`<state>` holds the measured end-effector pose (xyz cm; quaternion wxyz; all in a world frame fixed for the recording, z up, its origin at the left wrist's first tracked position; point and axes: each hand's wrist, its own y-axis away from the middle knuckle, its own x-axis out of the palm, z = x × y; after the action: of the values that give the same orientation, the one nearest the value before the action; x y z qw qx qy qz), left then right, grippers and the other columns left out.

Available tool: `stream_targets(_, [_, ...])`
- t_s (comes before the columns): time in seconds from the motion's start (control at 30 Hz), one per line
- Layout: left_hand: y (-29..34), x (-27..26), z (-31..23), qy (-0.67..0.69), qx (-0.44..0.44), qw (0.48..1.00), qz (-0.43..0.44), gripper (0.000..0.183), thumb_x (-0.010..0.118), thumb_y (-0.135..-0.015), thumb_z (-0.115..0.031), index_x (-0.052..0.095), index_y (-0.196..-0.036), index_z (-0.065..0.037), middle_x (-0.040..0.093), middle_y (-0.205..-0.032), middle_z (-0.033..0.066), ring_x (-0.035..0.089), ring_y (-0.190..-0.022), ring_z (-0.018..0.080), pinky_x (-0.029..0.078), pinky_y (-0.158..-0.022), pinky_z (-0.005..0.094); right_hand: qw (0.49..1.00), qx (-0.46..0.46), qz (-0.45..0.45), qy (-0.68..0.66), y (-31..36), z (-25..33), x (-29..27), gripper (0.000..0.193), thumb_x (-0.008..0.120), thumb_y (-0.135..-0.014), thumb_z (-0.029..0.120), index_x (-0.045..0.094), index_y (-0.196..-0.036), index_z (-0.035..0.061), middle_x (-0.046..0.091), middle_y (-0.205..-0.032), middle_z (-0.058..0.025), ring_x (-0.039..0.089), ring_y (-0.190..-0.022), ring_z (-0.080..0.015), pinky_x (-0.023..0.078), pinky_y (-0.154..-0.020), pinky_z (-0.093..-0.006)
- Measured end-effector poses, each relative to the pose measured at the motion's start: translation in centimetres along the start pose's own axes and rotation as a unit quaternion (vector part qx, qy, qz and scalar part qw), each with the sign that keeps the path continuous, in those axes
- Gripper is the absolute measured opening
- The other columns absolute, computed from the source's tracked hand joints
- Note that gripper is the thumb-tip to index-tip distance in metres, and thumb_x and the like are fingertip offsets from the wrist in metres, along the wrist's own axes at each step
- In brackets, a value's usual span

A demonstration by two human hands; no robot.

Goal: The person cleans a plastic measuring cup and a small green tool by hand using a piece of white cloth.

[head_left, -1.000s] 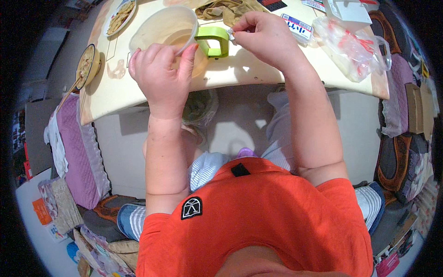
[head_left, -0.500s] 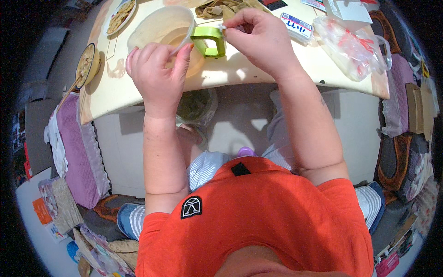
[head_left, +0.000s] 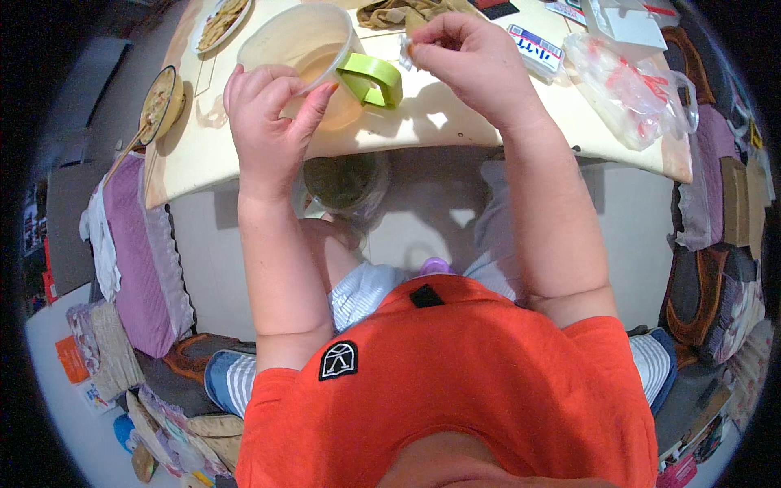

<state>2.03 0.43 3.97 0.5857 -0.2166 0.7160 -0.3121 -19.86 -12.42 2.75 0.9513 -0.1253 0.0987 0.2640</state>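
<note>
A clear plastic pitcher [head_left: 281,39] with a lime-green handle [head_left: 390,80] stands on the table, and yellowish-brown liquid shows in it. My left hand [head_left: 268,106] is closed on the near-left side of the pitcher's rim, thumb stretched toward the handle. To the right of the handle, my right hand [head_left: 476,69] pinches a small crumpled white piece [head_left: 406,54], perhaps tissue. That piece hangs from my fingertips, apart from the handle. Behind it lies a crumpled brown cloth [head_left: 394,12].
Toward the left are a plate of food [head_left: 221,26] and a bowl [head_left: 163,104] with chopsticks at the table's edge. A packet [head_left: 534,50], a plastic bag [head_left: 626,89] and a white box [head_left: 625,28] lie right. Below the table stands a lined bin [head_left: 346,180].
My right hand has drawn the white piece away from the top of the green handle, to the right. The handle now shows at a more turned angle. My left hand stays on the pitcher.
</note>
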Motion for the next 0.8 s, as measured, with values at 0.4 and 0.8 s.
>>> stream_targets(0.4, [2.7, -0.3, -8.0, 0.196, -0.270, 0.943, -0.019, 0.022, 0.073, -0.085, -0.017, 0.066, -0.097, 0.000, 0.066, -0.091, 0.0138, 0.066, -0.088, 0.0295, 0.052, -0.084, 0.0372, 0.985, -0.024, 0.030, -0.170, -0.1, -1.2, 1.2, 0.020, 0.069, -0.090, 0.009, 0.064, -0.107, -0.0007, 0.068, -0.094, -0.0064, 0.064, -0.083, -0.0113, 0.054, -0.073, -0.0253])
stream_targets(0.8, [3.5, 5.1, -6.7, 0.445, -0.356, 0.822, 0.005, 0.033, 0.067, -0.088, -0.019, 0.061, -0.112, 0.003, 0.068, -0.102, 0.0202, 0.067, -0.096, 0.0328, 0.051, -0.085, 0.0383, 0.984, -0.170, 0.034, 0.033, 1.3, 0.1, 3.5, 0.021, 0.072, -0.091, 0.010, 0.070, -0.110, -0.0011, 0.067, -0.099, -0.0030, 0.060, -0.083, -0.0092, 0.050, -0.074, -0.0224])
